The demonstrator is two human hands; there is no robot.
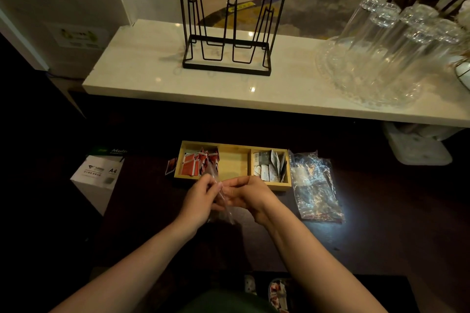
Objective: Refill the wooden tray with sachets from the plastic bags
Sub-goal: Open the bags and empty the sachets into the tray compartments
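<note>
The person is standing over a dark bench (381, 223), both forearms reaching forward. The left hand (199, 201) and the right hand (250, 195) are meeting just in front of the wooden tray (232, 181), and between them they are pinching a small clear plastic bag (223, 207); each grip is closing on the film with curled fingers, the bag hanging down between the palms. What it is carrying is too dim to tell.

The tray is sitting toward the far edge of the bench, split into three compartments. Red sachets (197, 164) are filling the left one, white and grey sachets (269, 166) are standing in the right one, and the middle one is showing bare wood. One red sachet (171, 165) is lying on the bench just beside the tray's left wall.

A second clear plastic bag (314, 185) is lying crumpled flat just right of the tray, catching the light.

Beyond, on a pale marble shelf (152, 71), a black wire rack (226, 25) with a wooden handle is standing, and upturned glasses (391, 40) are resting on a glass platter (356, 89) at the right end. A box of A4 paper (98, 173) is sitting off the bench's left side.
</note>
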